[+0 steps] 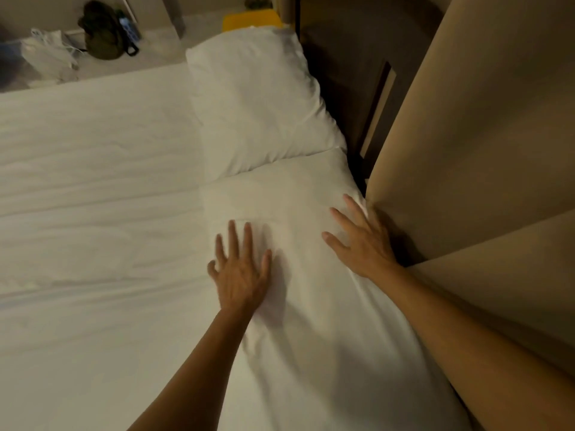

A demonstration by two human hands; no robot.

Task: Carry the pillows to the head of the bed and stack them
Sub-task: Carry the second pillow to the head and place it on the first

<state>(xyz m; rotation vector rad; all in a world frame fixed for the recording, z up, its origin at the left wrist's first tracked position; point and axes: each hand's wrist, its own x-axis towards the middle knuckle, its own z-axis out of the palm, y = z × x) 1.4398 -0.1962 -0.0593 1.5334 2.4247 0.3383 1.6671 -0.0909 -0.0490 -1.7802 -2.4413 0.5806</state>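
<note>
Two white pillows lie end to end along the right side of the bed, against the dark headboard. The far pillow (258, 104) is puffed up, and its near end overlaps the near pillow (289, 197). My left hand (241, 272) lies flat on the near pillow, fingers spread, pressing a dent into it. My right hand (362, 241) rests flat with fingers apart on the same pillow's right edge, close to the beige wall. Neither hand grips anything.
The white sheet (93, 213) covers the bed to the left. A dark headboard (357, 88) and beige wall panels (482, 135) stand on the right. On the floor beyond the bed are a white bag (49, 57), a dark green backpack (104, 31) and a yellow object (249, 20).
</note>
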